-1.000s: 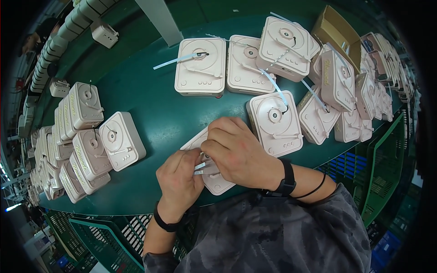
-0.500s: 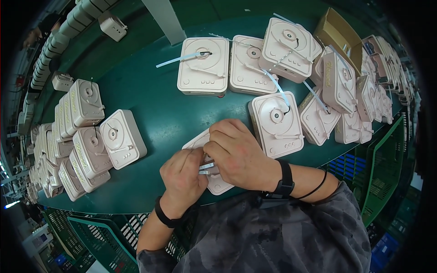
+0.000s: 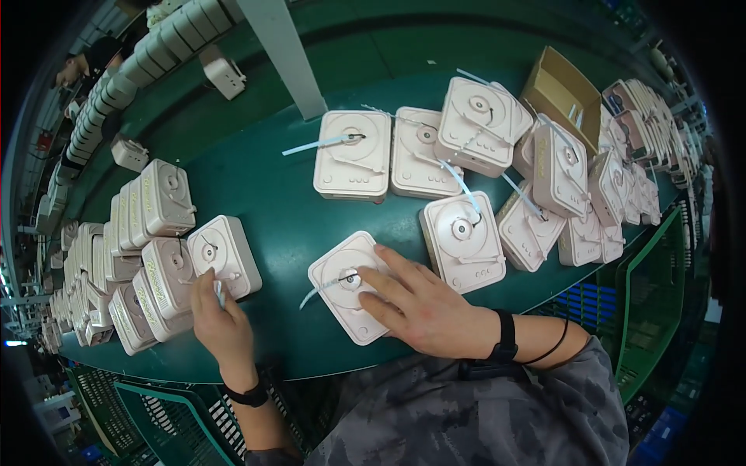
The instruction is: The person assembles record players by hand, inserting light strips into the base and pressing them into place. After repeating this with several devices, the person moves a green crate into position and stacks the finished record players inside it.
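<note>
In front of me a pale pink turntable-shaped box (image 3: 359, 242) lies tilted on the green table. A clear, bluish strip (image 3: 315, 293) crosses its disc and hangs past its left edge, by a short black wire (image 3: 347, 277). My right hand (image 3: 427, 307) rests on this box with spread fingers, the fingertips near the disc's centre. My left hand (image 3: 223, 322) is closed, pinching a small whitish strip (image 3: 220, 294). It is beside another pale pink box (image 3: 243, 252) on the left, its fingertips overlapping that box's near edge; whether they touch cannot be told.
Stacked pale boxes (image 3: 167, 202) fill the left side. More boxes, several with bluish strips, stand at the back and right, near an open cardboard box (image 3: 556, 85). A grey post (image 3: 284, 58) rises behind. Green crates (image 3: 649, 287) flank the table's near edge.
My hands were together over the middle box, with whitish strips between them. My left hand has moved away left with a strip; the right now lies spread on the box.
</note>
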Demonstrator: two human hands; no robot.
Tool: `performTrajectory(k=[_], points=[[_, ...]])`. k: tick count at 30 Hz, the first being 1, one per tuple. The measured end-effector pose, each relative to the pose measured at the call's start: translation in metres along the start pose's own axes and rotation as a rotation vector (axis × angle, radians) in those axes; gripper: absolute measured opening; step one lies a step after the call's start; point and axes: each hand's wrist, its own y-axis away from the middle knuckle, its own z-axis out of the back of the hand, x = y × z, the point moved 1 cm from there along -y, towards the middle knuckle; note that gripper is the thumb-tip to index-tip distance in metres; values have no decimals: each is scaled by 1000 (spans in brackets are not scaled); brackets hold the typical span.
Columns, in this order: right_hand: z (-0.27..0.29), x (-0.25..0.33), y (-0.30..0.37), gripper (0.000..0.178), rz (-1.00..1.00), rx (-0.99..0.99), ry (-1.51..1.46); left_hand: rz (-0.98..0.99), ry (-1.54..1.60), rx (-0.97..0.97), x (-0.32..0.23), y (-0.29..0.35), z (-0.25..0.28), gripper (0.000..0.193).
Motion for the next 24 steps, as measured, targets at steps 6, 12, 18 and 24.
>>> performTrajectory(k=[6, 12, 18, 24], points=[[47, -21, -16, 62, -34, -233, -524, 57, 124, 65, -12, 16, -3, 26], [50, -81, -55, 60, -225, -436, -21, 77, 321, 263, -51, 23, 6, 24], [50, -73, -49, 54, -333, -480, 231, 612, 1218, 798, -98, 18, 24, 16], [29, -15, -34, 38, -202, -238, -514, 860, 1597, 1122, -118, 12, 20, 19]])
